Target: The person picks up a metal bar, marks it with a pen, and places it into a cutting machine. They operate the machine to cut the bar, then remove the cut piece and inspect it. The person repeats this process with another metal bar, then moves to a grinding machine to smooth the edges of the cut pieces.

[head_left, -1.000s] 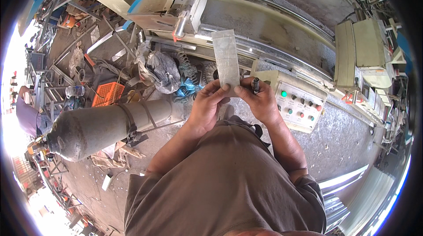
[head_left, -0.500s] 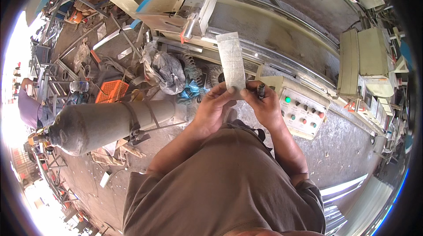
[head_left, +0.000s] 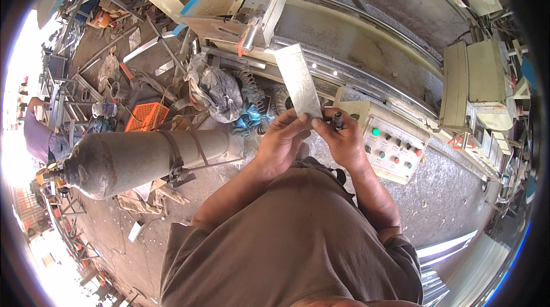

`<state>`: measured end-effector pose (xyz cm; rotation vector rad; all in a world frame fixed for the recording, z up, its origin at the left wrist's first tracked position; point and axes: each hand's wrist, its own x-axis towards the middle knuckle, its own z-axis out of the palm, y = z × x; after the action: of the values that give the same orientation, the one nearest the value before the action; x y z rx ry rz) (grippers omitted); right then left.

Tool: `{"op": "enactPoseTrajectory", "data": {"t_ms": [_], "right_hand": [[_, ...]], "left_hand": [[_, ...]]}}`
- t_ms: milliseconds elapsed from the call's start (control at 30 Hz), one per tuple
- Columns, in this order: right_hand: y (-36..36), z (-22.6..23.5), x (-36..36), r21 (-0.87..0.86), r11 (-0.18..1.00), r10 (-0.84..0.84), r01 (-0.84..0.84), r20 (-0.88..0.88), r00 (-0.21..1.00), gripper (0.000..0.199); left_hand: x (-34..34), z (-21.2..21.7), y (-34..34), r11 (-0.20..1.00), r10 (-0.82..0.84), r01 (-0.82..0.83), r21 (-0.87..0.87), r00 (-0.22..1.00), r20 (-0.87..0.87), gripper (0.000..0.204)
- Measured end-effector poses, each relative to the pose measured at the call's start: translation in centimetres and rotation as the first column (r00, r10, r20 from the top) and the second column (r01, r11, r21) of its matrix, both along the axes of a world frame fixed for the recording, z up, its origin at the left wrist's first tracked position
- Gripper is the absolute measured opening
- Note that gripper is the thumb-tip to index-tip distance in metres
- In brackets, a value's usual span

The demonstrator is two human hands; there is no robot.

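Concrete flooring (head_left: 452, 204), grey and speckled, formed the working ground of a cluttered metal workshop, with daylight glaring in well to the left of the metal strip.

At the centre of the view the metal strip (head_left: 299, 81), a flat, dull, rectangular piece, stood nearly upright and tilted slightly to the left, held by its lower end in front of the person's chest. The left hand (head_left: 279, 145) pinched the lower edge between thumb and fingertips, fingers closed on the metal. The right hand (head_left: 342, 142) touched the same lower corner from the right and also gripped a short dark marker-like tool (head_left: 337, 120) in curled fingers.

Just right of the strip's lower end sat a cream control panel (head_left: 395, 149) with green and red buttons. Behind the strip ran a long machine bed (head_left: 366, 43) with steel rails. Left of the strip lay a crumpled grey sack (head_left: 220, 94) and coiled hose. Further left and below, a grey gas cylinder (head_left: 137, 158) lay on its side, strapped, with an orange crate (head_left: 148, 117) just above it. Far left of the strip, another person (head_left: 37, 135) in purple stood at the bright edge.
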<state>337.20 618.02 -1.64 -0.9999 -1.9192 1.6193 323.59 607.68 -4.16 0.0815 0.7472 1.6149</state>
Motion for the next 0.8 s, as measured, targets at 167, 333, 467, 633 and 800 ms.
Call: {"op": "enactPoseTrajectory", "data": {"t_ms": [167,333,467,633,800], "right_hand": [[0.1,-0.3,0.2,0.009,1.0,-0.007,0.007,-0.001,1.0,0.026],[0.0,0.0,0.3,0.06,0.998,-0.013,0.012,0.007,1.0,0.023],[0.0,0.7,0.3,0.119,0.993,-0.01,0.006,0.03,1.0,0.022],[0.0,0.6,0.3,0.162,0.987,-0.01,0.004,0.038,0.999,0.021],[0.3,0.7,0.5,-0.075,0.997,0.032,-0.033,-0.013,0.999,0.019]], "left_hand": [[0.1,0.6,0.1,1.0,-0.006,0.006,-0.011,1.0,-0.022,0.03],[0.2,0.7,0.0,0.998,-0.038,0.037,-0.041,0.999,-0.003,0.031],[0.3,-0.3,-0.1,0.999,-0.031,0.032,-0.034,0.999,0.016,0.029],[0.2,-0.6,-0.2,0.998,-0.029,0.033,-0.055,0.997,0.078,0.026],[0.5,0.6,-0.2,1.0,0.008,-0.007,-0.017,0.999,0.048,0.023]]}}
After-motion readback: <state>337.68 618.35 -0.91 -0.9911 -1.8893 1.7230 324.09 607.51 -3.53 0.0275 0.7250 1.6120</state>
